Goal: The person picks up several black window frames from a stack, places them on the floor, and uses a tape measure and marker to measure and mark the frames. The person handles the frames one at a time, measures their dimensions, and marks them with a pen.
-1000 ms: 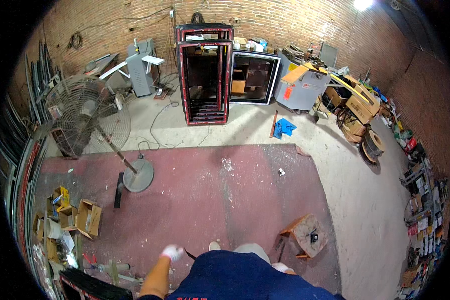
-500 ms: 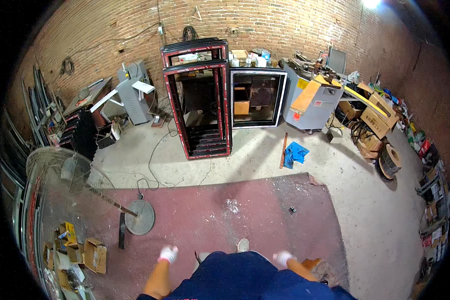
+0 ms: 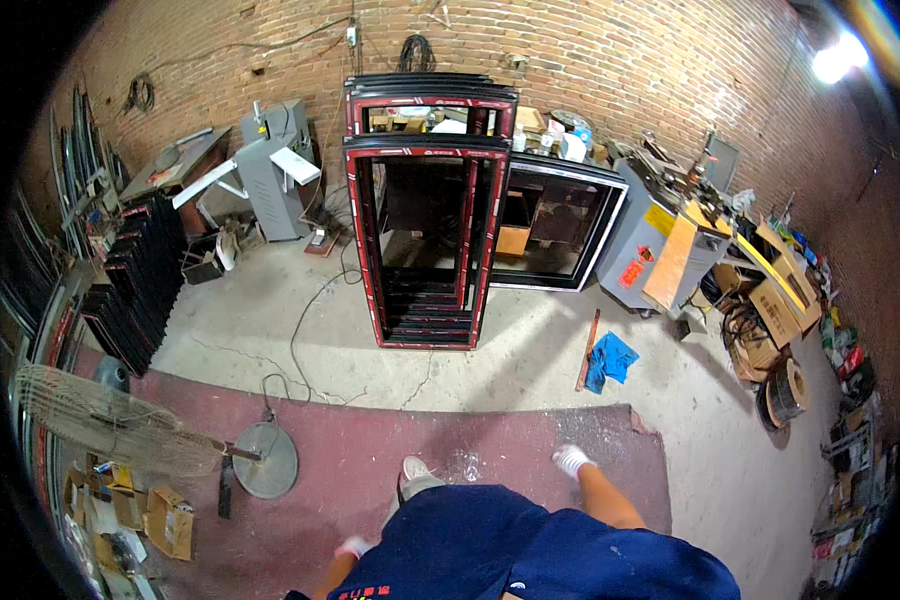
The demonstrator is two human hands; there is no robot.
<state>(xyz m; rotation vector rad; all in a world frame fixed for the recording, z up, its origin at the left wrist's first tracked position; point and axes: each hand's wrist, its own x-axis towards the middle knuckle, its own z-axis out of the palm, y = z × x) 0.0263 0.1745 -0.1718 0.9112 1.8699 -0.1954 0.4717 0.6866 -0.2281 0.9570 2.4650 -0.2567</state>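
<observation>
My shoe [image 3: 416, 467] could snag the cable [image 3: 293, 345] at 11 o'clock; stumbling might topple the frames [image 3: 490, 240] upright at 12, well apart from me. I can't tell whether my left hand [image 3: 355, 546] or right hand [image 3: 572, 460] is open or closed. Beneath me lies a worn red mat [image 3: 340, 450], then cracked concrete [image 3: 240, 320] and a brick wall [image 3: 560, 60].

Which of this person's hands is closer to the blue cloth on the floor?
The right. The right grip is short of the blue cloth and slightly left of it, not touching; the left grip is farther back and well to the cloth's left.
</observation>
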